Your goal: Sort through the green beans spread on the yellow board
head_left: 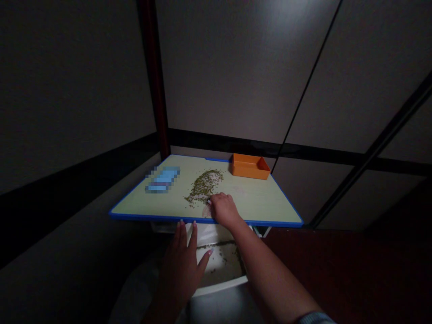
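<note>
Small greenish-brown grains, perhaps beans or seeds, lie in a loose heap (204, 184) on a pale board with a blue rim (263, 202). My right hand (224, 209) rests on the board at the heap's near edge. Its fingers are curled in, and whatever may be in them is hidden. My left hand (184, 256) has its fingers apart, with the fingertips by the board's front edge. Beneath that edge and between my arms is a white container (221, 285), with some of the same grains scattered inside.
An orange open box (249, 168) stands at the board's back right corner. On the left of the board lies a blurred-out blue object (163, 179). Grey wall panels (236, 72) rise behind the board, and dark red floor (330, 265) shows at right.
</note>
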Motion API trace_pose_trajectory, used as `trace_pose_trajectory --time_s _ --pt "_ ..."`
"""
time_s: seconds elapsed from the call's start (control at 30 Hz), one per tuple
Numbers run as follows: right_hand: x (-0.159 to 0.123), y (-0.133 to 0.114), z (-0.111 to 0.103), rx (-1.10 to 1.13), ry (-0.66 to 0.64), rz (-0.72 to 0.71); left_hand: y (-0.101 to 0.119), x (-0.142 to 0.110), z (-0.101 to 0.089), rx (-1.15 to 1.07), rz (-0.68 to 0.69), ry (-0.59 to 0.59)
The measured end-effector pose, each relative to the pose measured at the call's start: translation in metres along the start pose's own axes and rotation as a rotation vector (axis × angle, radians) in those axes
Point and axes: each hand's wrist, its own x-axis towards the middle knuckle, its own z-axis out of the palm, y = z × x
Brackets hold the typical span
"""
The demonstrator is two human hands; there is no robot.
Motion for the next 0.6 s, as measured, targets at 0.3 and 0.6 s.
trace_pose_trajectory --time_s 0.3,0.6 --pt "-0.012 0.010 -0.003 0.065 0.073 0.002 -0.007 -0.001 0.011 -0.001 0.015 0.063" --pt "-0.018 0.039 -0.010 0.165 0.189 0.425 -0.009 -0.003 0.012 0.013 0.047 0.076"
